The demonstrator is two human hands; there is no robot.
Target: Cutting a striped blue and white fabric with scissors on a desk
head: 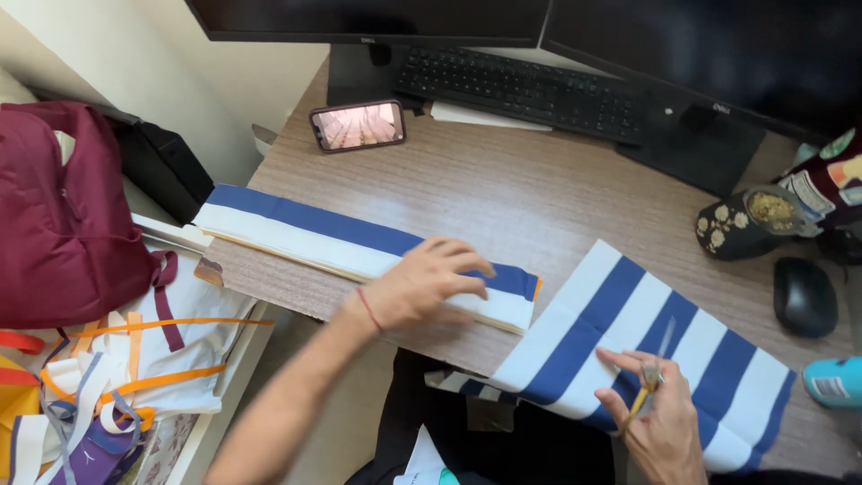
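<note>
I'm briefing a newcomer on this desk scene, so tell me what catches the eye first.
The blue-and-white striped fabric spread across the desk's near right part stands out most, with the right hand resting on it and holding a thin yellow-handled tool. The left hand presses on a folded blue-and-white strip lying along the desk's left edge. A maroon bag sits far left.

Looks like a home office desk [503,193]. Two monitors [377,18], a keyboard [525,85], a mouse [804,296]. Bags [63,207] piled beside it.
</note>
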